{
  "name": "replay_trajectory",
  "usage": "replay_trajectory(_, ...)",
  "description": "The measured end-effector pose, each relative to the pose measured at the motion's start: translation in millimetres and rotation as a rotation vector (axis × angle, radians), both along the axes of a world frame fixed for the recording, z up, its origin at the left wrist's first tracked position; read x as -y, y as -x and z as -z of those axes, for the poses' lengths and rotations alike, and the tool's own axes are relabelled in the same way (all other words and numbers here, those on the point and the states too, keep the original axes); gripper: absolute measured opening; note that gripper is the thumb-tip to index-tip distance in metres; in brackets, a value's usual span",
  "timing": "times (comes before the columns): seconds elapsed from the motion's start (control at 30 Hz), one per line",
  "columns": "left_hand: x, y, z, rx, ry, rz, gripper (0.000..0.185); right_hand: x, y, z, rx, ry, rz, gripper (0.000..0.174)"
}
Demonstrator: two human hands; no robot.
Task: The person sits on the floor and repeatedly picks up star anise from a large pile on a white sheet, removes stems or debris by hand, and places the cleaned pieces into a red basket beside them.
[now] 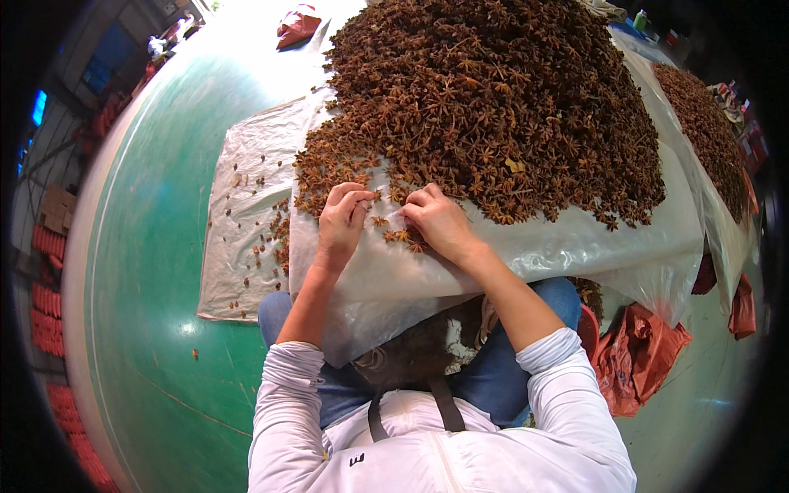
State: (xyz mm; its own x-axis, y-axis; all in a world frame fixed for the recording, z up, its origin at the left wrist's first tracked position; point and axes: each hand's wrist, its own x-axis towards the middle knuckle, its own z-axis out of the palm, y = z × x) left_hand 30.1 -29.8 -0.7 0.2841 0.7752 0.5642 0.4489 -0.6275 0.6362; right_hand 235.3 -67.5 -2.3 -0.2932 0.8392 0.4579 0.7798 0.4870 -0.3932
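Note:
A large heap of brown star anise [493, 105] lies on a table covered with clear plastic sheeting [524, 246]. My left hand [345, 215] is at the heap's near left edge, its thumb and fingertips close together; whether something small is between them cannot be told. To its right, my right hand [437, 219] rests low over the sheeting with bent fingers, against the near edge of the heap, and its fingertips are partly hidden. Several loose star anise pods [402, 235] lie on the plastic between the hands.
A pale cloth [246, 215] on the left bears scattered small pieces. Red plastic sacking [641, 357] lies at the lower right. Another heap of brown produce [703, 135] stands at the far right. A red bag [298, 26] sits beyond the cloth. Green floor [166, 277] spreads at left.

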Motion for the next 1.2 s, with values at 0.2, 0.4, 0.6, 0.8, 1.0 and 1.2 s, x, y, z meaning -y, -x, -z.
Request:
replay_trajectory(0.2, -4, 5, 5, 0.121, 0.285, -0.192, 0.007, -2, -14, -1, -0.190, -0.071, 0.111, 0.011)
replay_trajectory(0.4, -27, 22, 17, -0.161, -0.175, -0.352, 0.010, 2, -17, 4, 0.072, 0.029, 0.269, 0.013)
replay_trajectory(0.6, 21, 39, -28, -0.257, 0.652, 0.411, 0.018, -2, -17, -9, -0.611, 0.148, 0.098, 0.012)
replay_trajectory(0.8, 76, -16, -13, 0.519, 0.767, 0.340, 0.034, 33, 6, -27, -0.816, 0.348, -0.272, 0.010)
replay_trajectory(1.0, 93, -16, -6, 1.201, 1.117, 0.470, 0.021, 59, 27, -26, -0.533, -0.107, -0.233, 0.016)
replay_trajectory(1.2, 61, 13, 6, 0.983, 0.782, 0.181, 0.020, 105, 47, -39, -0.185, 0.173, -0.838, 0.026)
